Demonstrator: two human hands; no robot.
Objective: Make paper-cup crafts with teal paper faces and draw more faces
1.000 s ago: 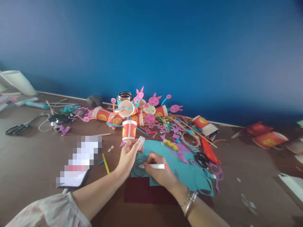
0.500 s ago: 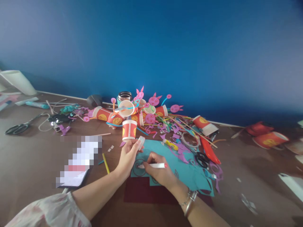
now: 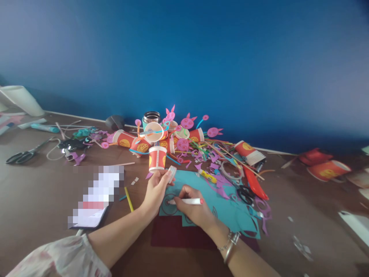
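My right hand (image 3: 191, 207) is closed round a white marker (image 3: 191, 201) with a red end. Its tip meets a circle drawn (image 3: 169, 204) near the left edge of a teal paper sheet (image 3: 196, 184). Between the thumb and fingers of my left hand (image 3: 157, 190) is a small white piece with faint stripes (image 3: 172, 174); its kind is unclear. That hand rests at the sheet's upper left corner, just below a red paper cup (image 3: 157, 158). More drawn outlines on the sheet are partly hidden by my right hand. Dark maroon paper (image 3: 167, 232) lies underneath.
Behind are paper-cup figures with pink faces (image 3: 187, 123) and an open flask (image 3: 151, 117). At right lie a yellow pen-like tool (image 3: 207, 176), black-handled scissors (image 3: 245, 195) and paper scraps. A phone (image 3: 96, 200) and more scissors (image 3: 21, 157) lie left.
The marker tip has shifted very slightly within the drawn circle, and my right hand with it. My left hand stays in place.
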